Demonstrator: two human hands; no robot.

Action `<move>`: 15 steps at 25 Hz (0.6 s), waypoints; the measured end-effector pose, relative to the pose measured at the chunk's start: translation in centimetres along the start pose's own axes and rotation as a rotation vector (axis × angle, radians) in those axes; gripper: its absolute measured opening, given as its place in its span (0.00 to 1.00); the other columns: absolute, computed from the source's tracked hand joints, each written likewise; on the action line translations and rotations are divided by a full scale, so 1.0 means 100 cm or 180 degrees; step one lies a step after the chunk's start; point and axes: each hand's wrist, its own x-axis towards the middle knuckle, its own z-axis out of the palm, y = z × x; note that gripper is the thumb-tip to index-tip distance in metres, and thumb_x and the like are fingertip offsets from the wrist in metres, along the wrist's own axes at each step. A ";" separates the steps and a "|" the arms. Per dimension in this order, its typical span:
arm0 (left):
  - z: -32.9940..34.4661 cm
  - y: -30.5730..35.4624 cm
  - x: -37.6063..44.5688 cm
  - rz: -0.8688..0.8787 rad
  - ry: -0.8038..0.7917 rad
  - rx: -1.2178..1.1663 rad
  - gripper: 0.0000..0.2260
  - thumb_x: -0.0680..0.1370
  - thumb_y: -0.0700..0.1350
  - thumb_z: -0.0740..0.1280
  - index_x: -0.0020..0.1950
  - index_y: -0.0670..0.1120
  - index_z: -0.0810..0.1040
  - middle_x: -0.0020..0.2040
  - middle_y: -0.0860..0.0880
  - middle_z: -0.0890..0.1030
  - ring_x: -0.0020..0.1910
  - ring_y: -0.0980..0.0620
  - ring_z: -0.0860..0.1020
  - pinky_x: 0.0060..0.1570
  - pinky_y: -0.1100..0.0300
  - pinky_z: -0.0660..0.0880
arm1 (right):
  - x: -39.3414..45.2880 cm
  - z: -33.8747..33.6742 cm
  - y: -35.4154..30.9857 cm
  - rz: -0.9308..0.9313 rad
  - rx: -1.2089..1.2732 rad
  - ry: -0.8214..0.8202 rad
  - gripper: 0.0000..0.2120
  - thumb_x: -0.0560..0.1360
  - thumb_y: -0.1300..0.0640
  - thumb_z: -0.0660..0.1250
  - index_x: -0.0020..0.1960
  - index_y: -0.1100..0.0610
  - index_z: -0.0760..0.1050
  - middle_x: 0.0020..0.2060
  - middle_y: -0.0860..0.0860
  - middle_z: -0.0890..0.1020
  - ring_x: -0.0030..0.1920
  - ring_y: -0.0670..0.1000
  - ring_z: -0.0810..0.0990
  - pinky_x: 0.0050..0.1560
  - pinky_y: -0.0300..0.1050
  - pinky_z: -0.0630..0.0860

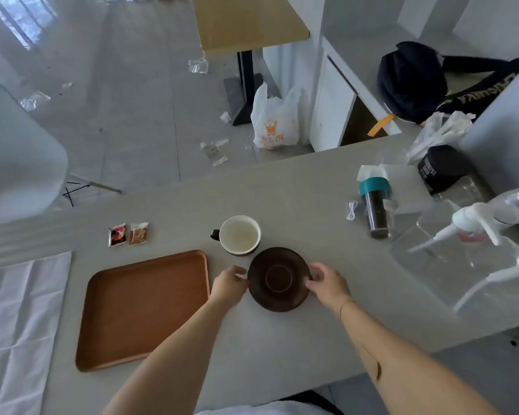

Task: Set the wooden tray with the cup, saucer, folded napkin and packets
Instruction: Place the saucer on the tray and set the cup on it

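Note:
A dark brown saucer (pixel 278 278) lies on the grey counter, just right of the empty wooden tray (pixel 144 310). My left hand (pixel 229 285) grips the saucer's left rim and my right hand (pixel 327 283) grips its right rim. A cup (pixel 239 234), white inside with a dark handle pointing left, stands behind the saucer. Two packets lie beyond the tray, one red and black (pixel 117 235), one brown (pixel 138 233). A white cloth napkin (pixel 18 324) is spread flat at the counter's left end.
At the right of the counter stand a teal-capped dark bottle (pixel 376 205), a black-lidded jar (pixel 447 172), clear pump bottles (pixel 474 223) and plastic bags. A white chair (pixel 15 163) is beyond the counter's left side.

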 end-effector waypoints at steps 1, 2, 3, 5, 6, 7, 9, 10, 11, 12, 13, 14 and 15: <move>0.002 0.000 0.004 -0.0091 -0.0004 -0.0286 0.12 0.75 0.38 0.67 0.58 0.43 0.78 0.42 0.44 0.82 0.39 0.46 0.80 0.43 0.53 0.80 | 0.004 0.003 0.000 0.0097 0.0335 -0.0003 0.18 0.71 0.61 0.72 0.61 0.55 0.78 0.49 0.56 0.84 0.51 0.58 0.82 0.54 0.53 0.79; 0.003 0.003 0.005 -0.0215 0.0004 -0.0478 0.12 0.74 0.36 0.66 0.57 0.43 0.79 0.40 0.44 0.82 0.36 0.47 0.79 0.41 0.53 0.80 | 0.004 0.004 -0.002 0.0226 0.0678 -0.0016 0.17 0.70 0.63 0.72 0.58 0.55 0.79 0.45 0.56 0.83 0.47 0.58 0.83 0.50 0.57 0.81; 0.005 0.003 0.006 -0.0307 0.0017 -0.0648 0.12 0.73 0.34 0.66 0.56 0.42 0.79 0.39 0.44 0.81 0.35 0.47 0.79 0.40 0.53 0.81 | 0.004 0.006 -0.001 0.0324 0.0910 -0.0025 0.16 0.70 0.65 0.72 0.56 0.55 0.79 0.41 0.55 0.82 0.43 0.58 0.82 0.46 0.61 0.82; 0.007 0.004 0.006 -0.0485 0.0042 -0.0952 0.12 0.73 0.31 0.65 0.54 0.41 0.79 0.38 0.43 0.81 0.34 0.47 0.78 0.38 0.54 0.81 | 0.004 0.008 -0.002 0.0487 0.1179 -0.0014 0.15 0.70 0.68 0.71 0.54 0.55 0.79 0.38 0.53 0.80 0.42 0.57 0.81 0.45 0.64 0.81; 0.007 0.004 0.007 -0.0556 0.0027 -0.1093 0.12 0.73 0.30 0.64 0.52 0.42 0.79 0.39 0.42 0.80 0.34 0.46 0.79 0.37 0.54 0.80 | 0.006 0.008 -0.001 0.0534 0.1290 -0.0035 0.15 0.70 0.69 0.70 0.55 0.56 0.78 0.38 0.53 0.80 0.42 0.58 0.80 0.46 0.65 0.81; 0.007 0.004 0.009 -0.0601 -0.0002 -0.1204 0.12 0.73 0.30 0.65 0.51 0.43 0.79 0.40 0.42 0.80 0.36 0.46 0.79 0.36 0.54 0.81 | 0.007 0.008 -0.001 0.0574 0.1419 -0.0064 0.16 0.71 0.71 0.69 0.55 0.57 0.77 0.39 0.54 0.80 0.42 0.58 0.80 0.46 0.64 0.81; 0.005 0.004 0.009 -0.0649 -0.0042 -0.1287 0.11 0.73 0.30 0.65 0.50 0.43 0.79 0.42 0.41 0.80 0.37 0.45 0.79 0.38 0.52 0.82 | 0.005 0.007 -0.004 0.0685 0.1689 -0.0173 0.17 0.72 0.73 0.66 0.57 0.59 0.75 0.40 0.55 0.79 0.40 0.57 0.80 0.41 0.59 0.82; 0.004 0.003 0.009 -0.0662 -0.0061 -0.1311 0.11 0.73 0.30 0.65 0.50 0.43 0.79 0.41 0.41 0.80 0.36 0.46 0.79 0.41 0.51 0.82 | 0.004 0.006 -0.005 0.0741 0.1809 -0.0237 0.17 0.72 0.74 0.65 0.57 0.59 0.74 0.41 0.55 0.79 0.38 0.56 0.80 0.38 0.54 0.81; 0.003 0.001 0.009 -0.0652 -0.0081 -0.1332 0.11 0.73 0.30 0.65 0.50 0.43 0.79 0.39 0.42 0.79 0.34 0.47 0.78 0.42 0.51 0.82 | 0.001 0.005 -0.007 0.0768 0.1905 -0.0300 0.18 0.72 0.75 0.65 0.57 0.59 0.74 0.41 0.56 0.79 0.37 0.56 0.80 0.36 0.51 0.80; 0.001 0.000 0.006 -0.0640 -0.0100 -0.1350 0.11 0.73 0.31 0.65 0.50 0.43 0.79 0.37 0.43 0.79 0.32 0.48 0.78 0.41 0.52 0.82 | -0.002 0.005 -0.010 0.0787 0.1996 -0.0365 0.18 0.71 0.75 0.64 0.56 0.59 0.73 0.42 0.56 0.79 0.35 0.55 0.80 0.35 0.49 0.79; -0.003 -0.003 0.004 -0.0627 -0.0128 -0.1373 0.11 0.72 0.32 0.65 0.50 0.43 0.79 0.35 0.45 0.79 0.30 0.50 0.78 0.41 0.53 0.82 | -0.004 0.005 -0.012 0.0812 0.2052 -0.0426 0.18 0.71 0.75 0.64 0.56 0.59 0.73 0.42 0.57 0.79 0.34 0.55 0.80 0.34 0.49 0.79; -0.007 -0.005 0.001 -0.0624 -0.0154 -0.1410 0.10 0.72 0.32 0.65 0.50 0.44 0.78 0.34 0.46 0.79 0.29 0.51 0.78 0.41 0.53 0.82 | -0.007 0.005 -0.015 0.0835 0.2104 -0.0485 0.18 0.71 0.75 0.64 0.56 0.59 0.73 0.43 0.57 0.79 0.34 0.55 0.80 0.34 0.48 0.79; -0.013 -0.009 -0.002 -0.0630 -0.0173 -0.1465 0.10 0.72 0.33 0.66 0.51 0.44 0.78 0.34 0.46 0.79 0.29 0.52 0.79 0.41 0.53 0.83 | -0.011 0.007 -0.019 0.0844 0.2118 -0.0551 0.18 0.71 0.75 0.64 0.56 0.59 0.72 0.44 0.57 0.79 0.34 0.55 0.80 0.34 0.48 0.79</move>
